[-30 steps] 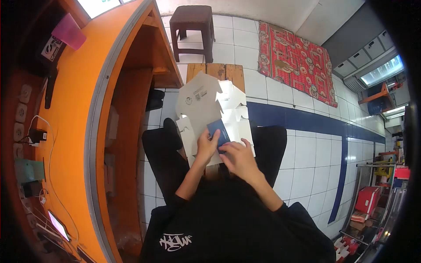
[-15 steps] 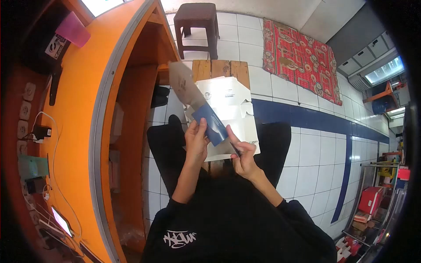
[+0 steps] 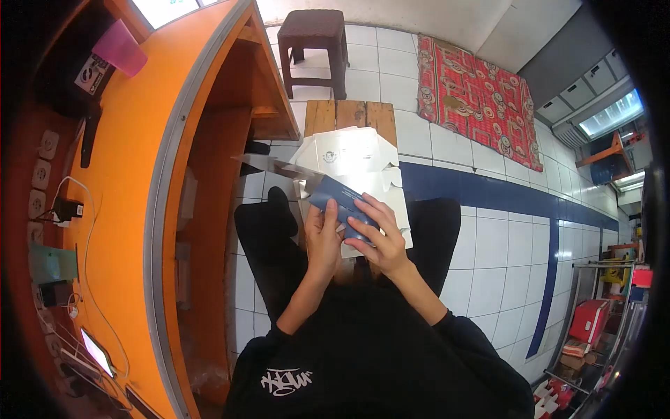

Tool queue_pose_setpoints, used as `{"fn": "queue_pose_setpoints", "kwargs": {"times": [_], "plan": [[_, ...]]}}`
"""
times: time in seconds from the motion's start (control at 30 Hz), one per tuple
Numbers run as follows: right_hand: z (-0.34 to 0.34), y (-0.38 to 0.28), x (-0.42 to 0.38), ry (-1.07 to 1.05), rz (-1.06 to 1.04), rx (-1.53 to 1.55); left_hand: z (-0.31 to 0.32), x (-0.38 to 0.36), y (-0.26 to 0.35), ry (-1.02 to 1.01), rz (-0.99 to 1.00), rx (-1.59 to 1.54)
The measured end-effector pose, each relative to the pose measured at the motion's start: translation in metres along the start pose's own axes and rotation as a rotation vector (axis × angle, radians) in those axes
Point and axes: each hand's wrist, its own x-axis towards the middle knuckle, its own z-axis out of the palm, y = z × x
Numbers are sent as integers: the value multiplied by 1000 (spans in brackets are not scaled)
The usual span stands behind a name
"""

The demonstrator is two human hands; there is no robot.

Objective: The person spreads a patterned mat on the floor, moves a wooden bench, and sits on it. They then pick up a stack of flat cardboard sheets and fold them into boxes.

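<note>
A blue printed cardboard piece with a pale flap reaching out to the upper left is between both my hands, over my lap. My left hand grips its lower left edge, thumb lying on the blue face. The fingers of my right hand lie across the right end and curl round it. Beneath the piece, white die-cut cardboard sheets with notched edges and small print lie flat on a wooden bench. The underside of the blue piece is hidden.
At my left stands an orange counter with open shelving, cables and a pink cup. A dark stool is beyond the bench, a red patterned mat on the tiles. A rack with a red box stands at right.
The cardboard piece has turned so its pale flap swings down toward the left. My right hand has moved from the lower corner up onto the blue face.
</note>
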Motion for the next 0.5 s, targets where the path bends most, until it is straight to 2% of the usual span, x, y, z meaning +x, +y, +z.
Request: {"fn": "queue_pose_setpoints", "kwargs": {"times": [0.13, 0.2, 0.27, 0.33, 0.37, 0.4, 0.47, 0.5], "plan": [[10, 1, -7, 57, 57, -89, 2, -14, -8, -48, -25, 118], [16, 1, -14, 179, 211, 93, 6, -20, -9, -45, -92, 54], [13, -5, -16, 208, 213, 101, -1, -20, -10, -57, -108, 58], [0, -18, -11, -6, 247, 135, -10, -19, -8, -96, 94, 408], [-12, -25, -4, -128, 269, 215, -21, -20, -3, -129, 28, 470], [-21, -24, -2, -121, 269, 209, -29, -22, 4, -138, 30, 470], [-38, -19, 2, -305, 453, 499, -33, -34, 21, -358, -147, 613], [-47, -20, 10, -318, 434, 469, -33, -41, 27, -472, -207, 561]]}}
